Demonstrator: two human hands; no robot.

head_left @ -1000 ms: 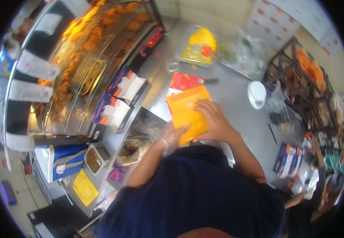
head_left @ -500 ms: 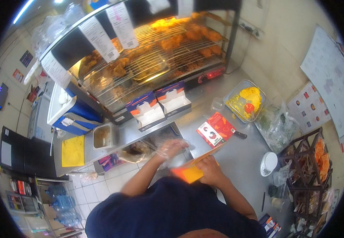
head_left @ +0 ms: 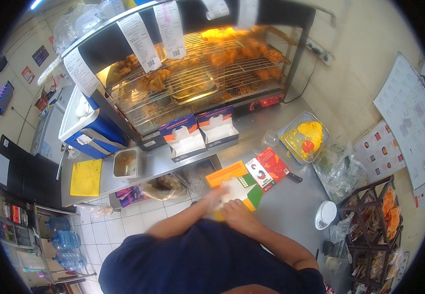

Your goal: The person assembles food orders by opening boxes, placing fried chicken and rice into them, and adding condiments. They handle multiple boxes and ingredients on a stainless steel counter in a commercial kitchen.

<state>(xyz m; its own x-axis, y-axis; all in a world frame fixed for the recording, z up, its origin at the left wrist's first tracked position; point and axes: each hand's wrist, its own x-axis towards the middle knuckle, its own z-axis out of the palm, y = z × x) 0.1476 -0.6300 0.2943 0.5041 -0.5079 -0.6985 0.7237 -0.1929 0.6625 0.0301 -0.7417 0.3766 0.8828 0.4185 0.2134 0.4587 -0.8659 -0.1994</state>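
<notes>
Head view: The yellow-green carton (head_left: 242, 187) is at the near left edge of the worktop (head_left: 291, 206), beside the red-and-white card (head_left: 272, 164). It now presents a white-and-green face; the left hand (head_left: 213, 199), previously apart, meets it again, giving two-handed control. Right hand (head_left: 239, 215): fingers pinch the near edge. Left fingers: blurred, state cannot be determined.

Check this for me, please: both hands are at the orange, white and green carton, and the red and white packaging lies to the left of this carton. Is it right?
Not quite: the red and white packaging lies to the right of the orange, white and green carton, as the head view shows. The left hand and right hand are indeed at the carton.
</notes>
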